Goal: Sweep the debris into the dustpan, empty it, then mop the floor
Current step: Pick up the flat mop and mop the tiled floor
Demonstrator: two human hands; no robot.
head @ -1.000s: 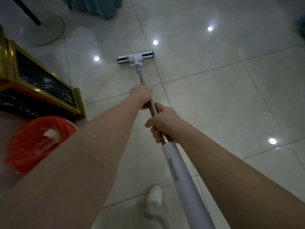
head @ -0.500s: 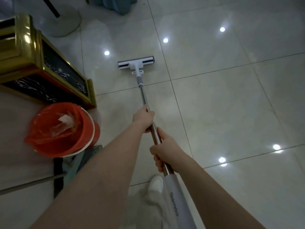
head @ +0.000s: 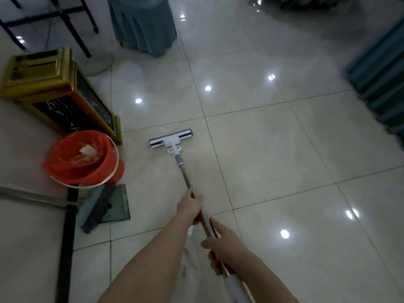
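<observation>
**Mop drawn back across the tiles, both hands on the pole**

Head view: the left hand (head: 189,207) wraps the metal pole (head: 185,178) ahead of the right hand (head: 223,248), also curled round it. The mop head (head: 171,141) lies flat on the floor (head: 273,149) at 12 o'clock, nearer the person than a second ago, which looks like a pull stroke. At 9 o'clock the orange bucket (head: 83,160) and green dustpan (head: 115,204) stand aside, so sweeping looks finished and mopping is under way.
</observation>
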